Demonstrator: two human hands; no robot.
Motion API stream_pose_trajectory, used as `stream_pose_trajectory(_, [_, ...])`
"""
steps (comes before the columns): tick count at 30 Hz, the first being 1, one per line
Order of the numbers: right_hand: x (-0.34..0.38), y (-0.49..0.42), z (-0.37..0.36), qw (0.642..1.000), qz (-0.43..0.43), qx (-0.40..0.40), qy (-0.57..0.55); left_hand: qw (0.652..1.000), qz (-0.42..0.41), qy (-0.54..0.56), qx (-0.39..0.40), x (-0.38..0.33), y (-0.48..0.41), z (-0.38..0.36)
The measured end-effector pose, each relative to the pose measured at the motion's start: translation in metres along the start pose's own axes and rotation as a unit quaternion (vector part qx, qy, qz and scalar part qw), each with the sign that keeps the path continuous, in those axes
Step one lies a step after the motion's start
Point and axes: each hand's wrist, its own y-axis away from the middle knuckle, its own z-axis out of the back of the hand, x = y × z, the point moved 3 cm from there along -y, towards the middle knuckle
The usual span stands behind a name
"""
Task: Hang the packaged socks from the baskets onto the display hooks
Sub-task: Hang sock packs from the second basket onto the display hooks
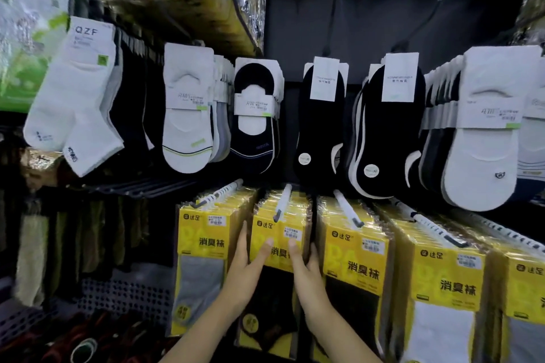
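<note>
Both hands are on the front yellow sock pack (278, 247). The left hand (246, 265) pinches its left edge with the thumb across the face, and the right hand (308, 270) pinches the right edge the same way. Just above the fingertips the pack's top meets the display hook (282, 203), so I judge it is being seated or squared on a well-filled stack. The hooks to either side of the hands carry thick stacks too, so much of the stocking looks done. Below and to the left of the left hand a perforated basket (124, 295) sits in shadow. Its contents are too dark and blurred to count, so what remains is unclear. The pack's hang-hole is hidden.
</note>
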Motion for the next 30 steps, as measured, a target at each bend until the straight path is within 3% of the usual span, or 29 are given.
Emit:
stream_pose_trajectory(4, [-0.005,-0.014,-0.002,0.999,0.042,-0.029,-0.012,1.0,0.002,0.026,-0.001,0.006,-0.012,0.001])
stream_pose_trajectory(14, [-0.011,-0.008,-0.004,0.996,0.076,-0.004,-0.048,0.998,-0.017,0.065,0.004,0.017,-0.006,0.007])
stream_pose_trajectory(23, [-0.006,0.013,-0.008,0.993,0.095,-0.055,0.033,0.998,0.01,0.055,-0.006,0.018,0.013,0.004])
stream_pose_trajectory(30, [0.014,0.044,-0.014,0.978,0.161,-0.108,0.08,0.997,-0.071,0.009,-0.027,-0.013,0.052,0.032])
